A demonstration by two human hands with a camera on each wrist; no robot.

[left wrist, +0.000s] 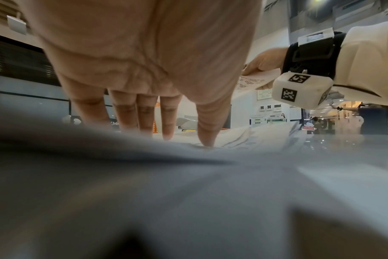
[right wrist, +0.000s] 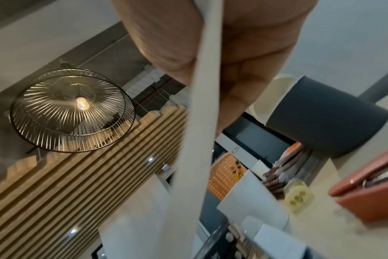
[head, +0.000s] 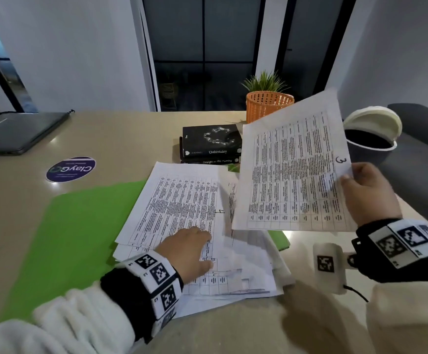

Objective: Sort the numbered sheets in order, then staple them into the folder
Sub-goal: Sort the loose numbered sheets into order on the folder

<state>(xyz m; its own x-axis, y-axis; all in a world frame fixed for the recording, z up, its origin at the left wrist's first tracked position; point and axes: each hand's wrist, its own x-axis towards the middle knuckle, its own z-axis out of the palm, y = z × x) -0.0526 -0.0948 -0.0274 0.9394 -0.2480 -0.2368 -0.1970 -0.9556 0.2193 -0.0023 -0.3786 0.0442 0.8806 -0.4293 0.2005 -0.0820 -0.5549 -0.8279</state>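
Note:
My right hand (head: 360, 192) pinches the sheet marked 3 (head: 292, 172) by its right edge and holds it tilted above the table; the right wrist view shows this sheet (right wrist: 202, 122) edge-on between thumb and fingers. A loose pile of printed sheets (head: 182, 213) lies on an open green folder (head: 75, 238), with the sheet marked 4 uppermost. My left hand (head: 192, 249) rests flat on that pile, fingers straight, as the left wrist view shows with the fingertips (left wrist: 166, 133) down on the paper. A red stapler (right wrist: 370, 189) lies on the table, seen only in the right wrist view.
Two stacked black books (head: 211, 143) and an orange basket with a plant (head: 267, 106) stand behind the sheets. A closed laptop (head: 16, 131) lies at the far left, a round sticker (head: 70, 168) near it. A grey bin with a white lid (head: 371, 139) stands at the right.

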